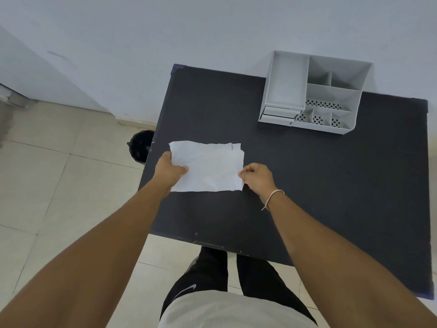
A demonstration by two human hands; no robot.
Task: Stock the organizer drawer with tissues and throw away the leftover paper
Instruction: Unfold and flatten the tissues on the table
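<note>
Left hand [170,170] has the left edge of the tissue sheet [208,168] pinched, thumb on top, fingers under. Right hand [256,177] is closed in a fingertip pinch on the sheet's right edge, near its lower right corner. Both hands are gripping, nothing else in either.

Sheet is spread roughly flat, creased, ragged along the top edge, over the counter [307,185] toward its left edge, about mid-depth. Can't tell if it's resting on the surface or held just above.

My read: you're sizing or folding it for the drawer. Tips:
- Keep tension even across both pinches; it's thin and probably tears if you pull one corner harder.
- Fold edge to edge and press the crease on the counter, so it goes in flat.
- Judge the folded width against the drawer before carrying it.

Organizer [314,95] sits at the far right part of the counter by the wall, well apart from the sheet. Drawer [279,116] at its front left looks only slightly out; you'll likely need one hand free to pull it.

Black bin [142,145] is on the floor just off the counter's left edge, close for the scraps.
</note>
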